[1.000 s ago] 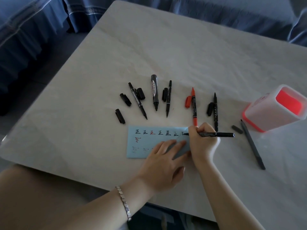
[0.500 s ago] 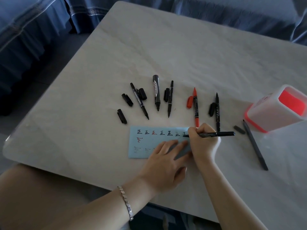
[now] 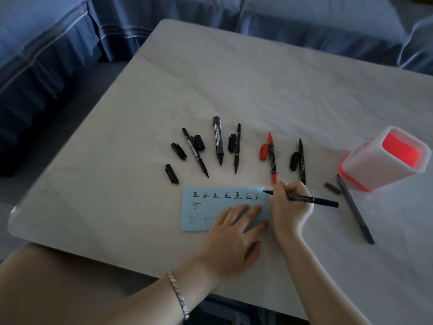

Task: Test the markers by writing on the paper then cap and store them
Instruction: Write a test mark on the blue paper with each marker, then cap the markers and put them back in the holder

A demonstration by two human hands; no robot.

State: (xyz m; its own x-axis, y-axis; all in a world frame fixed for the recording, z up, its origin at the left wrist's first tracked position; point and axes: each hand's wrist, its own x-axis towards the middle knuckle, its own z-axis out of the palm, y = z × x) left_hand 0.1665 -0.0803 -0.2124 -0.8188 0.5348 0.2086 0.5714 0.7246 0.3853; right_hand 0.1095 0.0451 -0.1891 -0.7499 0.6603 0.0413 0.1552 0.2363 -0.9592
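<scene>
Seven tally characters across the top row of the blue paper [image 3: 210,207], one more below at left, faint marks along the near edge. Left hand [image 3: 230,242] flat, fingers spread, pressing the paper's right half onto the pale counter [image 3: 257,90]; bracelet [image 3: 178,294] on that wrist. Right hand [image 3: 290,205] with grip pinched around a black marker [image 3: 314,200], uncapped tip just past the paper's far right corner, barrel pointing right. Beyond the paper, fanned out uncapped: thin black marker [image 3: 195,152], thick black marker [image 3: 218,140], slim black marker [image 3: 237,147], red marker [image 3: 272,158] with red cap [image 3: 263,152] beside it, another black marker [image 3: 301,160]. Loose black caps [image 3: 178,151] among them. Right of the hand, grey pen [image 3: 355,208] and grey cap [image 3: 332,188] near a white holder with orange inside [image 3: 379,160].
</scene>
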